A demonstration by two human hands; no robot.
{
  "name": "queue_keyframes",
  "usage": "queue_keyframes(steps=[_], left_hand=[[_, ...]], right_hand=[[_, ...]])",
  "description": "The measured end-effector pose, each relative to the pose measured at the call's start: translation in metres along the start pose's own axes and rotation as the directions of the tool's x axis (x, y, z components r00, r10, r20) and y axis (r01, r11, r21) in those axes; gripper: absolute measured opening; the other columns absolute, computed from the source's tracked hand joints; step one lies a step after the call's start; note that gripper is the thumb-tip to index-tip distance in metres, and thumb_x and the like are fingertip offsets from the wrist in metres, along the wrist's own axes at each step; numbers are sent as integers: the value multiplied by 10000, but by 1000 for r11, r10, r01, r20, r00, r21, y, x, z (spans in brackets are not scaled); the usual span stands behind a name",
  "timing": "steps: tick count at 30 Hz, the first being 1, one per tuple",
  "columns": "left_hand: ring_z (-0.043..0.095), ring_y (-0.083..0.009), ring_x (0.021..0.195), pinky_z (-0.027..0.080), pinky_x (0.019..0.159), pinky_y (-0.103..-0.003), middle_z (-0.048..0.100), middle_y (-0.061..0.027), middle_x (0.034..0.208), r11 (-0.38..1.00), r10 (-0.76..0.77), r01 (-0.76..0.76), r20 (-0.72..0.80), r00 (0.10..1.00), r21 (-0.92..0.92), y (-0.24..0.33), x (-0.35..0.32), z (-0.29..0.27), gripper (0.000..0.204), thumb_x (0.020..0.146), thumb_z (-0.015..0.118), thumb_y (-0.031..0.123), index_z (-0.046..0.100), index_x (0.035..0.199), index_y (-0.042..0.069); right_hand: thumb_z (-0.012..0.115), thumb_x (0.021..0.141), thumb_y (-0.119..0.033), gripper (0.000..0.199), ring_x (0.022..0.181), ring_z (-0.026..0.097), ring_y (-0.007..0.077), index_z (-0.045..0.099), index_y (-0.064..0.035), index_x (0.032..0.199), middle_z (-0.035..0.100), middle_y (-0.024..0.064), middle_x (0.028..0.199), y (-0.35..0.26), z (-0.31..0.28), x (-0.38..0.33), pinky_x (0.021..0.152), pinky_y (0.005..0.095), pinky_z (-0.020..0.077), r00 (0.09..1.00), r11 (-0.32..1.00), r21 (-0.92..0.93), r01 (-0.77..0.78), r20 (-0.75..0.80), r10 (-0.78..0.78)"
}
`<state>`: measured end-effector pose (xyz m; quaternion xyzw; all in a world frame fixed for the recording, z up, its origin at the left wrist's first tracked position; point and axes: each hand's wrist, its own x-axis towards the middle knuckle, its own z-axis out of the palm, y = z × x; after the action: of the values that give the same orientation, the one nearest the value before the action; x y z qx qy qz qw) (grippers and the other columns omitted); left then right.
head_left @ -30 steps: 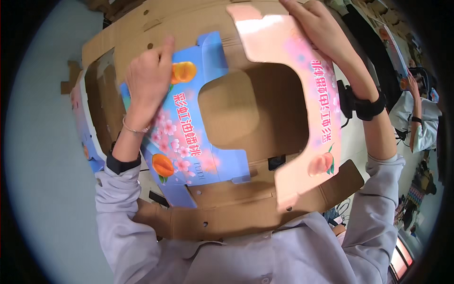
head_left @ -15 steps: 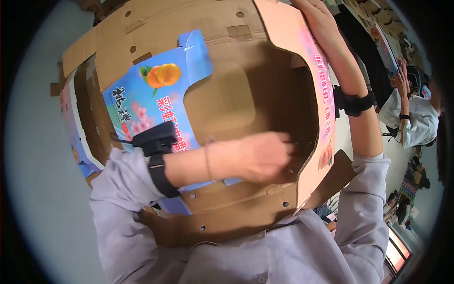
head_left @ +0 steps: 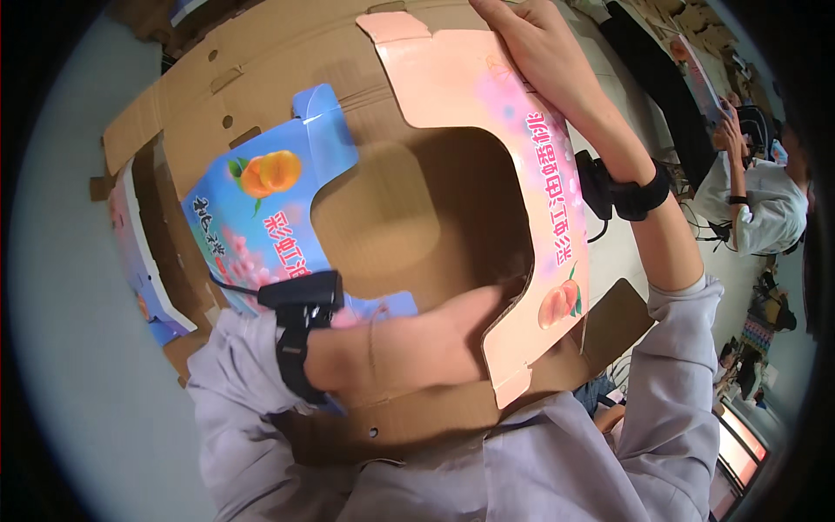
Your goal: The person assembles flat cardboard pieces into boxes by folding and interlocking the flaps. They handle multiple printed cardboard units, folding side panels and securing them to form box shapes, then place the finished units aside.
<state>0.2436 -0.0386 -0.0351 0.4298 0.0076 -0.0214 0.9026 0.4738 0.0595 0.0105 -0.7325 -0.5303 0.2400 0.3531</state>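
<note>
A large brown cardboard fruit box (head_left: 270, 52) fills the middle, its open inside facing me. One side flap is blue (head_left: 326, 135), printed with orange fruit and blossoms. The opposite flap is pink (head_left: 452, 70), with a curved cut-out edge, and leans inward over the opening. My left hand (head_left: 478, 317) reaches across into the opening, and its fingers are hidden behind the pink flap. At the top, my right hand (head_left: 544, 56) grips the outer side of the pink flap; part of it is cut off by the picture's edge. Both wrists wear black straps with small devices.
Another person's hand (head_left: 733, 135) is at a coloured carton panel (head_left: 696, 74) at the far right. Flattened brown cardboard (head_left: 665, 13) lies beyond. A lit screen (head_left: 739, 452) shows at lower right. A brown end flap (head_left: 617, 322) sticks out beside my right sleeve.
The pink flap has tipped inward over the opening, showing more of its printed face. My left hand has gone from plain view to partly behind it. The box has shifted slightly left.
</note>
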Motion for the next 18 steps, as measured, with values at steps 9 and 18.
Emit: queue_keyframes(steps=[9,18], left_hand=[[563,-262,1006,467,904,-429,599,-161,1021,502,414,-385,176,893,774,86,-114,-18,250,959,483,181,570,1120,10],[540,-248,945,406,924,-410,603,-122,933,396,877,-92,-406,-257,914,89,-225,-70,235,1007,432,202,600,1007,37]], right_hand=[[477,1000,-405,606,438,470,104,486,-6,543,438,35,457,16,-2,1,410,323,364,998,997,25,-67,13,67],[540,968,-375,432,542,326,37,434,-121,635,357,-53,578,43,-4,0,519,227,251,1000,797,604,-9,22,-5]])
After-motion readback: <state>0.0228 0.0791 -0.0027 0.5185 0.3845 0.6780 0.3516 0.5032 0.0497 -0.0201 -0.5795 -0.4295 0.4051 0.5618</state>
